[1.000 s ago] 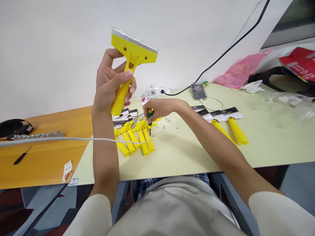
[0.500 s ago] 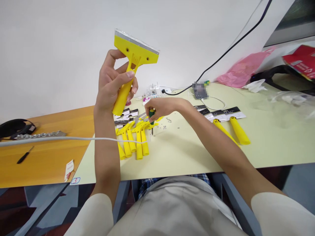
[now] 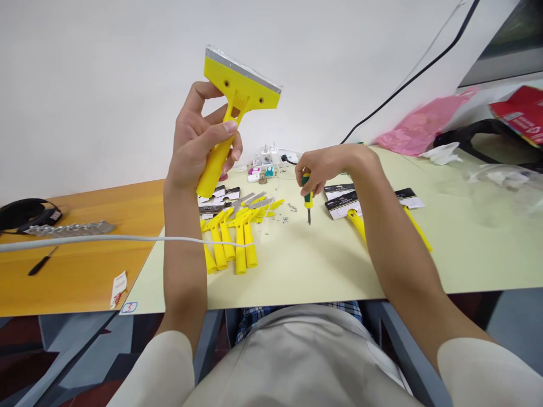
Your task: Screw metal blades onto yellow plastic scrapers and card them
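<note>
My left hand (image 3: 199,138) is closed around the handle of a yellow scraper (image 3: 240,85), held up in front of the wall. Its wide head points up, with a grey blade edge on top and two holes in the yellow plastic. My right hand (image 3: 318,168) grips a green and yellow screwdriver (image 3: 307,199), shaft pointing down over the table by a small screw or part at its tip. Left of it lie small metal screws (image 3: 292,207). Several more yellow scraper handles (image 3: 240,249) lie below my left hand, with loose metal blades (image 3: 258,200) behind them.
Carded scrapers (image 3: 344,204) lie under my right forearm. A white cable (image 3: 106,239) crosses in front of my left forearm. A black screwdriver (image 3: 40,264) rests on the orange table. A pink bag (image 3: 418,127) sits at the back right, and a power strip (image 3: 267,155) stands by the wall.
My right hand has moved right with the screwdriver, away from the yellow handles and past the loose screws. The left hand still holds the scraper up, in nearly the same place.
</note>
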Demonstrator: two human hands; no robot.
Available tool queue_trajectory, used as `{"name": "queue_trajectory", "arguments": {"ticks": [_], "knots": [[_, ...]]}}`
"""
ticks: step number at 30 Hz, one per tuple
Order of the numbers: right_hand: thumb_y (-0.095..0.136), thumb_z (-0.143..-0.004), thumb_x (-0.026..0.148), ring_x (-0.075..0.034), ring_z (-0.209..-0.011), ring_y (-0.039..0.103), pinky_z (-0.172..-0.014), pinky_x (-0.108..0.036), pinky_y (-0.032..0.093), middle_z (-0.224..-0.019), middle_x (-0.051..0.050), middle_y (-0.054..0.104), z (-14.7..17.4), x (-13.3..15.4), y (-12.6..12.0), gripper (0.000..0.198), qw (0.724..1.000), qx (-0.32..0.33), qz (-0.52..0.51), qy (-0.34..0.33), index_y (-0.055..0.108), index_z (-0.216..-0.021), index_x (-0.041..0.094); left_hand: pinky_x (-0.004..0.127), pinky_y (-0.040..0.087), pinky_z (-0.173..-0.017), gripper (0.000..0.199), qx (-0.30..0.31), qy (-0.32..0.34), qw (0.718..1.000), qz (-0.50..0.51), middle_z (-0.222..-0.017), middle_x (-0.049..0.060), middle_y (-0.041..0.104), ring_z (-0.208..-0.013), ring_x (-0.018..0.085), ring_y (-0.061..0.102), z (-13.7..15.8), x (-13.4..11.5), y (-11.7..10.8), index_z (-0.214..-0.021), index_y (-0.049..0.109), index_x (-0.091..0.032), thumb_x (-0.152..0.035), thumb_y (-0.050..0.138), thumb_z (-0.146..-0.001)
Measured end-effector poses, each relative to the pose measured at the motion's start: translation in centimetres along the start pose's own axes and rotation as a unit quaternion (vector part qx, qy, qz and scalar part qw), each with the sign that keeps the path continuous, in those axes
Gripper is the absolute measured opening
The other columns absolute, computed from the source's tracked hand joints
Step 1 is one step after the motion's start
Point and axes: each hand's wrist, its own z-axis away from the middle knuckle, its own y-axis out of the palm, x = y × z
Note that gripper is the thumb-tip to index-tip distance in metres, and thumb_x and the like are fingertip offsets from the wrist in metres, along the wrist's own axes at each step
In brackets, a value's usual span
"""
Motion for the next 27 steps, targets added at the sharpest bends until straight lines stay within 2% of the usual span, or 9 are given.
{"name": "queue_trajectory", "arguments": {"ticks": [5, 10, 15, 18, 21, 23, 27], "knots": [[0.098, -0.078, 0.032, -0.034, -0.098, 0.086, -0.082, -0.042, 0.064, -0.1, -0.007, 0.088, -0.3, -0.1, 0.0, 0.03, 0.999, -0.007, 0.013, 0.046, 0.073, -0.094, 0.025, 0.025, 0.034, -0.041, 0.051, 0.034, 0.033, 0.998, 0.031, -0.088, -0.004, 0.069, -0.054, 0.011, 0.059, -0.3, 0.4, 0.0, -0.115, 0.054, -0.034, -0.037, 0.095, -0.084], [0.098, -0.079, 0.033, -0.032, -0.099, 0.086, -0.081, -0.04, 0.062, -0.1, -0.006, 0.087, -0.4, 0.1, 0.1, 0.03, 0.999, -0.007, 0.026, 0.045, 0.073, -0.093, 0.025, 0.025, 0.038, -0.05, 0.054, 0.063, 0.014, 0.996, 0.054, -0.087, -0.005, 0.069, -0.064, 0.012, 0.063, -0.7, 1.5, -0.8, -0.124, 0.051, -0.036, -0.036, 0.093, -0.089], [0.101, -0.076, 0.048, -0.035, -0.099, 0.085, -0.079, -0.041, 0.062, -0.101, -0.008, 0.087, -0.4, -0.2, -0.1, 0.04, 0.999, -0.016, 0.024, 0.018, 0.076, -0.098, 0.025, 0.024, 0.042, -0.058, 0.048, 0.044, 0.004, 0.995, 0.09, -0.094, -0.006, 0.071, -0.069, 0.01, 0.067, -0.8, 2.0, -1.0, -0.125, 0.048, -0.032, -0.026, 0.086, -0.096], [0.101, -0.076, 0.053, -0.036, -0.101, 0.084, -0.079, -0.04, 0.06, -0.103, -0.007, 0.086, 0.4, -0.4, -0.6, 0.042, 0.998, -0.054, 0.027, -0.004, 0.078, -0.099, 0.027, 0.024, 0.04, -0.056, 0.047, 0.044, 0.012, 0.996, 0.08, -0.099, -0.004, 0.074, -0.068, 0.011, 0.069, -0.9, 1.9, -0.8, -0.123, 0.051, -0.032, -0.022, 0.086, -0.092], [0.097, -0.08, 0.059, -0.037, -0.103, 0.082, -0.079, -0.039, 0.057, -0.103, -0.006, 0.084, 2.1, -0.4, -1.2, 0.043, 0.992, -0.113, 0.04, -0.033, 0.079, -0.105, 0.028, 0.026, 0.039, -0.047, 0.044, 0.046, 0.01, 0.998, 0.05, -0.11, -0.001, 0.078, -0.06, 0.011, 0.065, -1.2, 2.1, -0.5, -0.117, 0.056, -0.031, -0.025, 0.088, -0.087], [0.093, -0.084, 0.062, -0.036, -0.104, 0.081, -0.077, -0.039, 0.055, -0.102, -0.007, 0.082, 3.5, -0.2, -1.6, 0.045, 0.986, -0.154, 0.052, -0.047, 0.08, -0.11, 0.028, 0.026, 0.041, -0.044, 0.044, 0.035, -0.025, 0.999, 0.033, -0.111, 0.001, 0.078, -0.057, 0.012, 0.065, -1.6, 2.8, -0.4, -0.115, 0.056, -0.03, -0.027, 0.088, -0.084], [0.084, -0.092, 0.067, -0.032, -0.1, 0.077, -0.076, -0.038, 0.053, -0.107, -0.009, 0.082, 6.4, 0.4, -2.0, 0.046, 0.966, -0.238, 0.068, -0.071, 0.079, -0.114, 0.027, 0.023, 0.046, -0.049, 0.05, 0.018, -0.122, 0.991, 0.052, -0.095, 0.002, 0.075, -0.063, 0.014, 0.07, -2.8, 6.5, -0.4, -0.12, 0.056, -0.025, -0.025, 0.087, -0.08]]}}
